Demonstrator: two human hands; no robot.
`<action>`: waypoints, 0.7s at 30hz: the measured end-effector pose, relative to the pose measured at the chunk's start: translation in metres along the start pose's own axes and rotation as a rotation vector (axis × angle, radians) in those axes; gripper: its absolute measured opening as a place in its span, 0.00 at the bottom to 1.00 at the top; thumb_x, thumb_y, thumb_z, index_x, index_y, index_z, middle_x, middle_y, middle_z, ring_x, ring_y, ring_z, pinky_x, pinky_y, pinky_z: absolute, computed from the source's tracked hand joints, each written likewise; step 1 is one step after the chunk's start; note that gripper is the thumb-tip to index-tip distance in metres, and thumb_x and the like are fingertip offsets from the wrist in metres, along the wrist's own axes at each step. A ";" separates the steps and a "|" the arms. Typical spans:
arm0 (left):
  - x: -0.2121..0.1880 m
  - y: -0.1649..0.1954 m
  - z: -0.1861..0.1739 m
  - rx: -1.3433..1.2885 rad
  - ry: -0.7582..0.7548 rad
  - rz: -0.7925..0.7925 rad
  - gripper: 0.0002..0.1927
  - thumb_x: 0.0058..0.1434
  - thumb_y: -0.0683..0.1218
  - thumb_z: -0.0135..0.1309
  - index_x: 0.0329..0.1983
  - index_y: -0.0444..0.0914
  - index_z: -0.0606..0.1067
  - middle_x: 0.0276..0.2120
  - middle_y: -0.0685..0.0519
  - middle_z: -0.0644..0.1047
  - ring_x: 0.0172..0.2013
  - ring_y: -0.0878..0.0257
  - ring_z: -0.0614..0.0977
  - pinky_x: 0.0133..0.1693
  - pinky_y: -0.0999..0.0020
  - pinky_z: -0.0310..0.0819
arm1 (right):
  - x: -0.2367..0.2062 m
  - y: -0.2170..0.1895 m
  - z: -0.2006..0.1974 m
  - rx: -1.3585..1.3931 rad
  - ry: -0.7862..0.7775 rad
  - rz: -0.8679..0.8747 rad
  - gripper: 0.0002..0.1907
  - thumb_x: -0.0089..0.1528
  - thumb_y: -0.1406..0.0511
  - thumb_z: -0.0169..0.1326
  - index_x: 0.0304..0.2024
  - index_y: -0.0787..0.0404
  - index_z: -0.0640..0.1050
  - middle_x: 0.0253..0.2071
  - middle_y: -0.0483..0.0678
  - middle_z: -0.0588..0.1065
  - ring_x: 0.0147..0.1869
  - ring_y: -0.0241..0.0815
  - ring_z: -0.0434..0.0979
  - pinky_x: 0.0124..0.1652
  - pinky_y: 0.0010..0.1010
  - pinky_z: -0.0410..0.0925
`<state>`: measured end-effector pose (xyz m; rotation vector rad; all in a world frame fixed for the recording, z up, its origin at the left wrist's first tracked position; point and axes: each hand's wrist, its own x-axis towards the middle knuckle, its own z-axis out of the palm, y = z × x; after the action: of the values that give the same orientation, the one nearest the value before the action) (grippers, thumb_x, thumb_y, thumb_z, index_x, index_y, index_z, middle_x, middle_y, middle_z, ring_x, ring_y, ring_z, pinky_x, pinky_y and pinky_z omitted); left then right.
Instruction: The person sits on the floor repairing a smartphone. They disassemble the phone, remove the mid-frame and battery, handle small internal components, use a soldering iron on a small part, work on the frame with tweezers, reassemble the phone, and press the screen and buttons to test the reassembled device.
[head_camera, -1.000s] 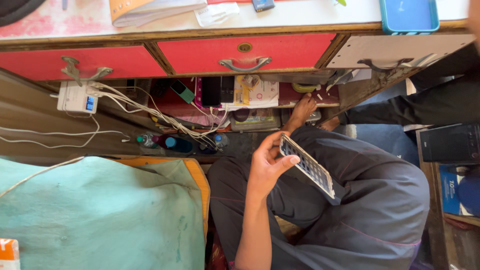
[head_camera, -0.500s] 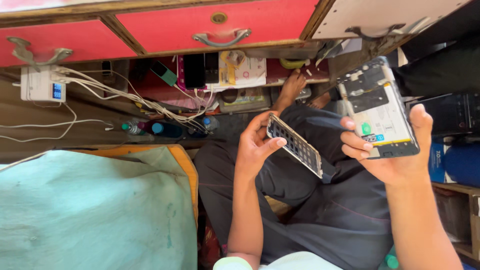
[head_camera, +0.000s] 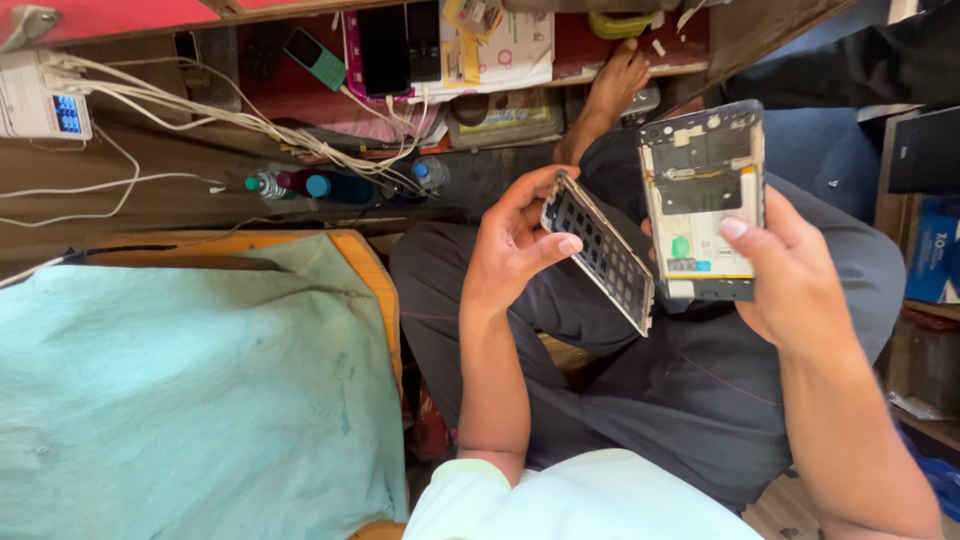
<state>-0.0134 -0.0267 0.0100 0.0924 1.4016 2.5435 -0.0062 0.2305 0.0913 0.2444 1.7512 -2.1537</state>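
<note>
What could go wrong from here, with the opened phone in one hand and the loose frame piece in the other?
1. The right hand holds the opened phone body by its edges, internals exposed; a thumb slip could press on the battery or boards.
2. The left hand pinches the thin frame piece by one end, tilted, over the lap; a weak grip could drop or flex it.
3. The two parts sit close together and could knock.
</note>
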 end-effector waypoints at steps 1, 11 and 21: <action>0.001 -0.001 0.001 0.002 0.001 -0.013 0.35 0.59 0.40 0.68 0.69 0.30 0.69 0.53 0.48 0.77 0.52 0.63 0.80 0.53 0.68 0.78 | -0.002 0.005 0.003 -0.160 0.014 -0.075 0.20 0.71 0.69 0.44 0.65 0.71 0.69 0.56 0.61 0.75 0.56 0.50 0.79 0.54 0.38 0.72; 0.006 -0.010 0.010 0.027 0.014 -0.018 0.37 0.59 0.39 0.68 0.69 0.29 0.67 0.56 0.45 0.77 0.56 0.61 0.80 0.57 0.65 0.80 | -0.011 0.020 0.030 -0.944 0.030 -0.237 0.20 0.70 0.68 0.50 0.65 0.62 0.70 0.39 0.58 0.78 0.40 0.49 0.83 0.41 0.35 0.72; 0.005 -0.018 0.011 0.012 0.018 -0.030 0.37 0.59 0.39 0.68 0.70 0.29 0.66 0.56 0.45 0.77 0.54 0.60 0.80 0.56 0.64 0.80 | -0.014 0.018 0.039 -0.919 -0.048 -0.256 0.24 0.68 0.69 0.49 0.68 0.62 0.67 0.53 0.60 0.77 0.55 0.53 0.81 0.51 0.36 0.71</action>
<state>-0.0137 -0.0070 0.0007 0.0505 1.4136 2.5182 0.0169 0.1921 0.0883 -0.2785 2.6142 -1.2473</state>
